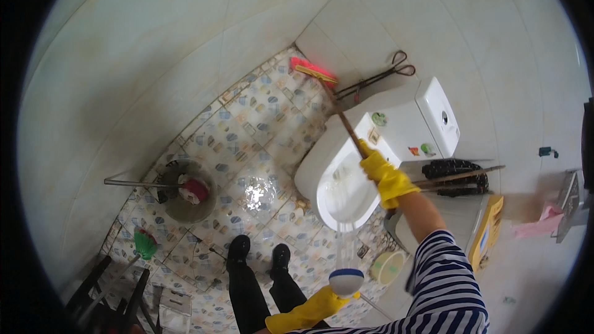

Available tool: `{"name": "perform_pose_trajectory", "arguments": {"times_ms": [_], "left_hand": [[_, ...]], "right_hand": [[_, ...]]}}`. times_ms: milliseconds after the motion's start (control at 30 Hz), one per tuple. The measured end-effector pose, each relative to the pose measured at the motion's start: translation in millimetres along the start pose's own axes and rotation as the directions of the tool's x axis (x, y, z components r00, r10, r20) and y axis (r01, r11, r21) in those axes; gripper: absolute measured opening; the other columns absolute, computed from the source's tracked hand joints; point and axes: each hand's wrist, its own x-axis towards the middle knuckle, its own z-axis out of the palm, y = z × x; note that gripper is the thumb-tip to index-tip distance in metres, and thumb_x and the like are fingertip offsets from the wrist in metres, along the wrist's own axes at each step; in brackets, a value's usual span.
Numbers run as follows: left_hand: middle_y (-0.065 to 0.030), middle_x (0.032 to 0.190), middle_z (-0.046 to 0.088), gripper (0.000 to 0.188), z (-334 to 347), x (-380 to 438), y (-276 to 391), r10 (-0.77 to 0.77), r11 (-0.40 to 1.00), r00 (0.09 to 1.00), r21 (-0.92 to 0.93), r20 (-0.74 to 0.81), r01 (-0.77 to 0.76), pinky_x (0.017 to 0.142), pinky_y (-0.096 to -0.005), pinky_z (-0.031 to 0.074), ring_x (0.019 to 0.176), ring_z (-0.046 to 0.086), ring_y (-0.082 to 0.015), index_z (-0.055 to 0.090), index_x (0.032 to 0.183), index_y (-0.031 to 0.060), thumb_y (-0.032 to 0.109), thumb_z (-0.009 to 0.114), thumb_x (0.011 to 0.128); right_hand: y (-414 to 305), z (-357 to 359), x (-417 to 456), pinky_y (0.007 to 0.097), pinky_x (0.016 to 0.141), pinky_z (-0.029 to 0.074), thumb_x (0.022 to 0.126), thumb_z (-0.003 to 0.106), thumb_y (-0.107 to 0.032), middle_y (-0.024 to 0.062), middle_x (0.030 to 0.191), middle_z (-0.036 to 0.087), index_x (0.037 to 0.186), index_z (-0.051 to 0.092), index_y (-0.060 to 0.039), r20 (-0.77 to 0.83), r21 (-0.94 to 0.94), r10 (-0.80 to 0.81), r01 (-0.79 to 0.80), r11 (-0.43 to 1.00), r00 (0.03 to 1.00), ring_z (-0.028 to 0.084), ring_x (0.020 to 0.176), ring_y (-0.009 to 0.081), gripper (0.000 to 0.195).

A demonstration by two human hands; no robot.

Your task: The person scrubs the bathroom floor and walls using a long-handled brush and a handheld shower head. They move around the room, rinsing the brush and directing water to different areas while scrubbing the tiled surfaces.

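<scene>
My right hand (389,176), in a yellow rubber glove, grips the wooden handle (348,125) of a push broom. Its pinkish-red bristle head (310,70) rests on the floor near the wall corner, beyond the toilet. Low in the view, my left hand (327,304), also gloved in yellow, holds a white shower head (346,283) with a blue rim. Streams of water run from it towards the front of the white toilet bowl (306,174). The raised cistern (438,118) stands behind the bowl against the wall.
Metal tongs (378,81) lean beside the toilet. A mop stands in a dark bucket (204,213) on the wet patterned tile floor (250,148). Left are a green-bristled brush (145,244) and a dark stool (139,292). Nearer the right wall sit a cream bucket (387,269) and a black brush (452,169).
</scene>
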Motion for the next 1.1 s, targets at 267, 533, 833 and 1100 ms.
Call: {"name": "perform_pose_trajectory", "arguments": {"times_ms": [267, 533, 833, 1100], "left_hand": [[-0.0079, 0.104, 0.067, 0.02, 7.4, -5.5, -7.7, -0.141, 0.989, 0.988, -0.041, 0.062, 0.144, 0.086, -0.0295, 0.045, 0.1, 0.061, -0.0213, 0.064, 0.109, 0.0047, 0.004, 0.058, 0.09], [-0.0097, 0.103, 0.067, 0.02, 13.3, -19.3, -19.9, -0.116, 0.993, 0.988, -0.009, -0.102, 0.116, 0.086, -0.031, 0.046, 0.098, 0.061, -0.0221, 0.065, 0.109, 0.0067, 0.008, 0.06, 0.089], [-0.0096, 0.106, 0.068, 0.022, 0.0, -52.0, -16.6, -0.073, 0.987, 0.993, 0.138, -0.087, 0.085, 0.087, -0.0318, 0.046, 0.101, 0.061, -0.0257, 0.065, 0.111, 0.0077, 0.009, 0.06, 0.09], [-0.0086, 0.108, 0.067, 0.023, 24.4, -77.2, -3.5, -0.156, 0.979, 0.968, 0.103, -0.195, 0.178, 0.088, -0.0302, 0.046, 0.101, 0.062, -0.0216, 0.065, 0.112, 0.008, 0.009, 0.061, 0.089]], "right_hand": [[2.5, -22.9, -175.0, 0.0279, 0.055, 0.047, 0.082, 0.057, -0.006, 0.0095, 0.085, 0.058, 0.149, 0.031, -0.0197, 0.304, -0.296, 0.01, 0.085, 0.951, 0.953, 0.055, 0.062, 0.0146, 0.072], [-51.5, -21.2, -193.8, 0.0368, 0.062, 0.052, 0.081, 0.055, -0.006, 0.0176, 0.087, 0.066, 0.142, 0.042, -0.0158, 0.274, -0.609, -0.281, 0.392, 0.689, 0.92, 0.063, 0.066, 0.0302, 0.063], [22.2, 57.9, -156.7, 0.0448, 0.077, 0.051, 0.079, 0.054, -0.006, 0.0239, 0.095, 0.066, 0.145, 0.034, -0.0302, 0.37, -0.805, -0.048, 0.346, 0.483, 0.928, 0.064, 0.089, 0.038, 0.073], [-13.7, 1.5, -281.3, 0.0436, 0.073, 0.05, 0.082, 0.051, -0.003, 0.025, 0.093, 0.064, 0.149, 0.026, -0.033, 0.372, -0.77, 0.016, 0.299, 0.564, 0.928, 0.064, 0.085, 0.0393, 0.077]]}}
